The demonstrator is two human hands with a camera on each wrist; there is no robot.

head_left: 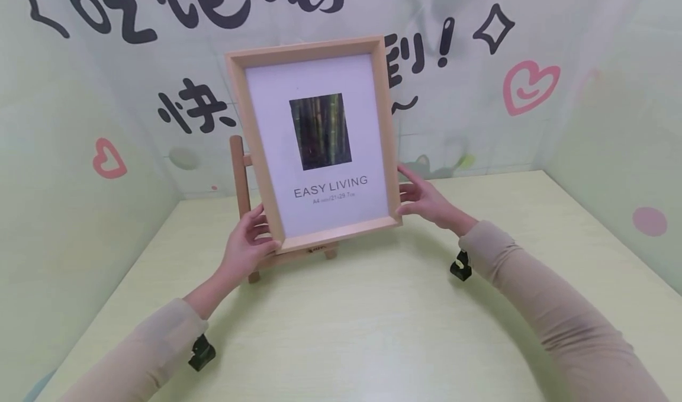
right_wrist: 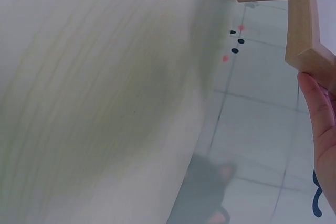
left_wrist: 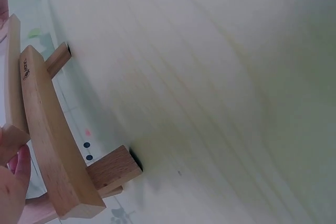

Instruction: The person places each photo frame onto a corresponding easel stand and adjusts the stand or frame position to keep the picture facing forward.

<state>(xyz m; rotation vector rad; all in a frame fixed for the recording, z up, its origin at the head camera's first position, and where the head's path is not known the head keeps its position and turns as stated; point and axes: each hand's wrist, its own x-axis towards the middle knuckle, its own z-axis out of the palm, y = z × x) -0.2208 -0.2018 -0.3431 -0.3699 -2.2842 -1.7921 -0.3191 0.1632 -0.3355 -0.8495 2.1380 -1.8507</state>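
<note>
A light wooden picture frame [head_left: 393, 153] with a white "EASY LIVING" insert and a small bamboo picture is held up, slightly tilted, in the head view. My left hand [head_left: 247, 245] grips its lower left corner, thumb at the front edge. On the opposite side, my right hand [head_left: 426, 201] grips the lower right edge. Behind the picture frame stands a wooden easel [head_left: 240, 174], mostly hidden by it. The left wrist view shows the easel's ledge [left_wrist: 58, 140] close beside the picture frame's bottom edge [left_wrist: 14, 77].
The easel's feet [left_wrist: 115, 169] rest on a pale wood-grain table [head_left: 362, 325]. A printed backdrop [head_left: 458, 129] with dark lettering and hearts rises behind the table, with pale walls at both sides. Black wrist mounts [head_left: 202, 353] hang under both sleeves.
</note>
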